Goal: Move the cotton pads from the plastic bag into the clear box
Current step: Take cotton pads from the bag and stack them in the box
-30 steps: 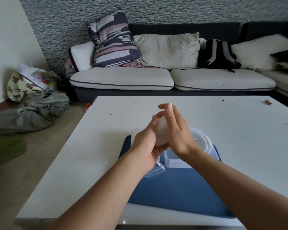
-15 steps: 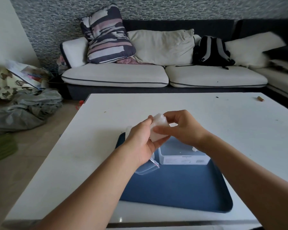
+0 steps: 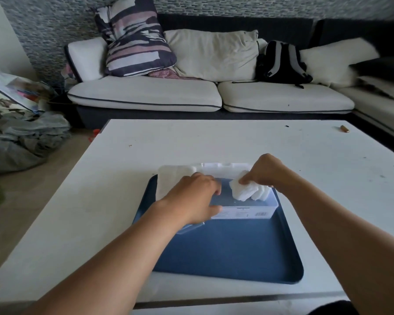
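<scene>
The clear box (image 3: 243, 211) stands on a blue tray (image 3: 225, 253), its white lid (image 3: 225, 166) open behind it. My right hand (image 3: 267, 172) pinches a stack of white cotton pads (image 3: 246, 190) and holds it down inside the right end of the box. My left hand (image 3: 191, 198) is at the box's left end, thumb against the front wall, closed on the clear plastic bag (image 3: 189, 228), whose edge sticks out under the palm. A white flat piece (image 3: 172, 179) lies left of the box, partly hidden by that hand.
The tray sits near the front edge of a white table (image 3: 214, 142). A small brown object (image 3: 344, 128) lies at the table's far right. A sofa (image 3: 146, 92) with cushions and a black backpack (image 3: 282, 62) stands behind; clothes and bags lie on the floor at left.
My right hand has pulled the pads out of the bag and lowered them into the box. My left hand dropped with the bag to the box's left end.
</scene>
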Motion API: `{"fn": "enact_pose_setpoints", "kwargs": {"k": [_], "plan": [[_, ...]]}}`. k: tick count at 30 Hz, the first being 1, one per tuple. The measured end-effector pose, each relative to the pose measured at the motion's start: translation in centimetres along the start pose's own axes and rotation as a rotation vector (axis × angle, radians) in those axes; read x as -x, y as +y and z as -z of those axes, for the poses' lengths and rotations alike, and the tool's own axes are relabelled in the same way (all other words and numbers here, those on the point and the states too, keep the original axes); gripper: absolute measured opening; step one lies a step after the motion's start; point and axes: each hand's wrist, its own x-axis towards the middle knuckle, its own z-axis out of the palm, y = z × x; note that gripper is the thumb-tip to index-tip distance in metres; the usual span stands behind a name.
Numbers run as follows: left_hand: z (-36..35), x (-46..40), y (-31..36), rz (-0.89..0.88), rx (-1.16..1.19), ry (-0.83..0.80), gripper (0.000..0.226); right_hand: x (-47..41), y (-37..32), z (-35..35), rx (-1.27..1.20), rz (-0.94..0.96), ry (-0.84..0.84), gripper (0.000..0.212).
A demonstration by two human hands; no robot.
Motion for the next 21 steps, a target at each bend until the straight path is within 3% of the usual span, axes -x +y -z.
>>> {"fn": "enact_pose_setpoints", "kwargs": {"k": [5, 11, 15, 21], "plan": [[-0.5, -0.2, 0.6, -0.003, -0.03, -0.114, 0.026, -0.9, 0.1, -1.7, 0.043, 0.027, 0.147, 0.048], [-1.1, -0.6, 0.4, 0.017, 0.047, -0.132, 0.004, -1.5, 0.9, -2.5, 0.113, 0.048, 0.223, 0.043], [-1.4, -0.5, 0.8, -0.002, 0.079, -0.142, 0.001, -1.4, 1.4, -3.1, 0.165, 0.097, 0.299, 0.036], [-1.4, -0.4, 0.9, -0.009, 0.093, -0.143, 0.004, -1.2, 1.2, -3.0, 0.196, 0.15, 0.308, 0.053]]}}
